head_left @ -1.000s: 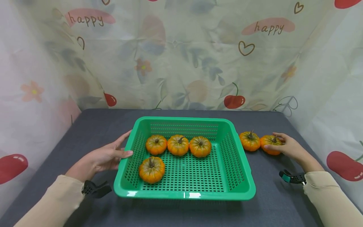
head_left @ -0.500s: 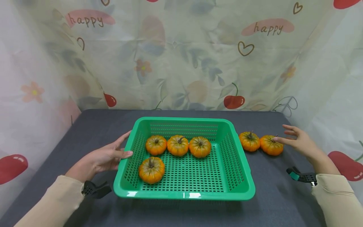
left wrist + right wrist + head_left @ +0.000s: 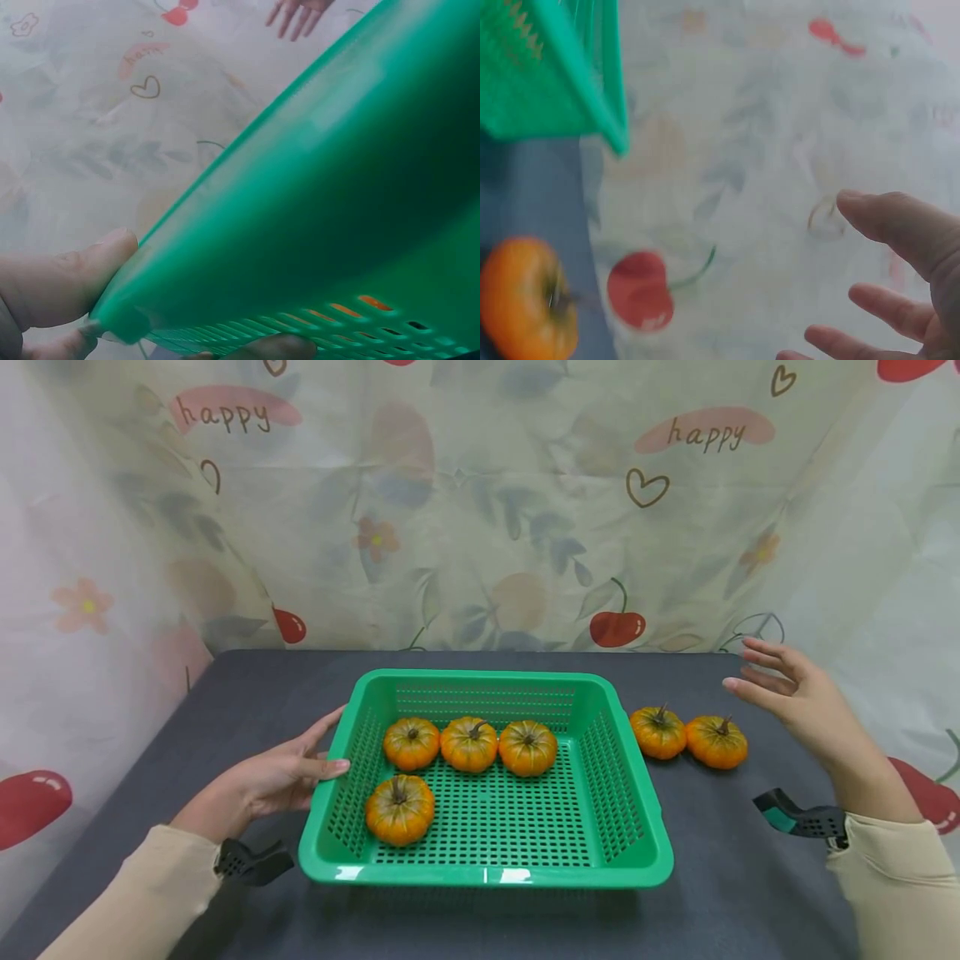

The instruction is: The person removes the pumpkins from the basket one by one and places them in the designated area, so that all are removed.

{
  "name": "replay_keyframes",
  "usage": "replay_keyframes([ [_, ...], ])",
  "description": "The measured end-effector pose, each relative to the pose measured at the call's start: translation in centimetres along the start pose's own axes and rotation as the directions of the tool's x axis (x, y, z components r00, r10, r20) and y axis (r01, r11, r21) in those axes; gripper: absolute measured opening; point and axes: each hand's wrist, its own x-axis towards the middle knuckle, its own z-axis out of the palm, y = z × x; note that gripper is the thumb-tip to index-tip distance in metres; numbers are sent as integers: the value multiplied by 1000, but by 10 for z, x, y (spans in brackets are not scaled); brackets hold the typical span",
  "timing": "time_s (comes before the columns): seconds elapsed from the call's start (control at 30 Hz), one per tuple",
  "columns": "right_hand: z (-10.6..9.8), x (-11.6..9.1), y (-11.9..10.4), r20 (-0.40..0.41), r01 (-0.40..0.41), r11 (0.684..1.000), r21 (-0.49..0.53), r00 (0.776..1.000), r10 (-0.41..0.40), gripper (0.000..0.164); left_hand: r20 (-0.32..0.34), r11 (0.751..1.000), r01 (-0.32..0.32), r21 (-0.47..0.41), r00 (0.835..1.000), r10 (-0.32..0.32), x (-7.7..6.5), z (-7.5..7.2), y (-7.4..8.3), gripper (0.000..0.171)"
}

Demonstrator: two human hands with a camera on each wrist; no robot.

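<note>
My left hand (image 3: 266, 781) grips the left rim of a green plastic basket (image 3: 487, 877), thumb over the rim and fingers below it. In the left wrist view, the thumb (image 3: 71, 277) pinches the basket's edge (image 3: 247, 187). Three small orange pumpkins (image 3: 469, 745) form a row inside at the back, and another pumpkin (image 3: 400, 810) sits at the front left. Outside, right of the basket, two more stand side by side: a nearer-in pumpkin (image 3: 658, 732) and an outer pumpkin (image 3: 717, 742). My right hand (image 3: 806, 706) is raised beyond the outer one, fingers spread, holding nothing.
A dark grey cloth covers the table (image 3: 277, 681). Behind and on both sides hangs a pale printed curtain (image 3: 465, 527), close to the table's edges. Each wrist wears a black strap, such as the right strap (image 3: 806, 818).
My right hand has let go of the outer pumpkin and moved up and to the right, away from it. The left hand, basket and pumpkins stay where they were.
</note>
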Motion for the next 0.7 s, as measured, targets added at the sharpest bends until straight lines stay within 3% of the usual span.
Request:
replay_keyframes([
  [0.33,33,-5,-58,-33,188,976,112,982,-185,62,-42,1000,8,16,999,-7,0,2,0,94],
  [0.7,78,1,-105,43,388,852,351,903,-428,61,-31,1000,4,23,1000,-3,1,1,-1,93],
])
